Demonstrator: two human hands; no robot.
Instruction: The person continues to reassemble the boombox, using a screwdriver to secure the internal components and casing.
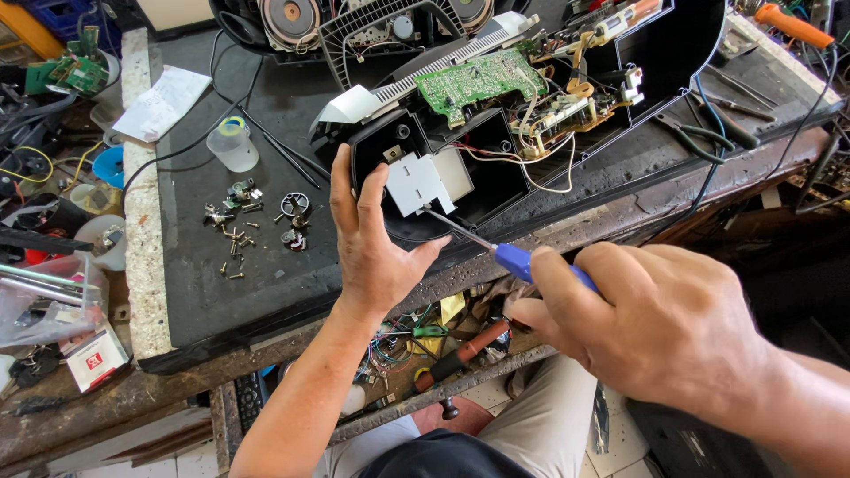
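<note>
**Screwdriver tip at the grey bracket inside the opened black casing**

While my left hand (376, 243) lies spread and flat against the rim of the opened black plastic player casing (390, 146), fingers extended and gripping nothing, it seems to be there to steady the shell against the push of the tool. My right hand (655, 323) is curled closed around the blue-handled screwdriver with a thin steel shaft (491, 246), held low and slanted so the tip reaches up into the cavity. That tip sits at the lower edge of the pale grey angular plastic bracket (416, 183), which stands in the casing's front compartment, just beside my left index finger.

Behind it, the green printed circuit board (478, 81) lies tilted across the open shell, with cream and red wires (553, 181) trailing from it (probably flipped aside to expose the compartment). On the dark bench mat (199, 265), a scatter of small screws and metal parts (252, 226) lies well apart from the casing to the left, near a clear plastic cup (235, 143). Green-handled pliers (704, 137) rest to the right, beyond the shell.
</note>
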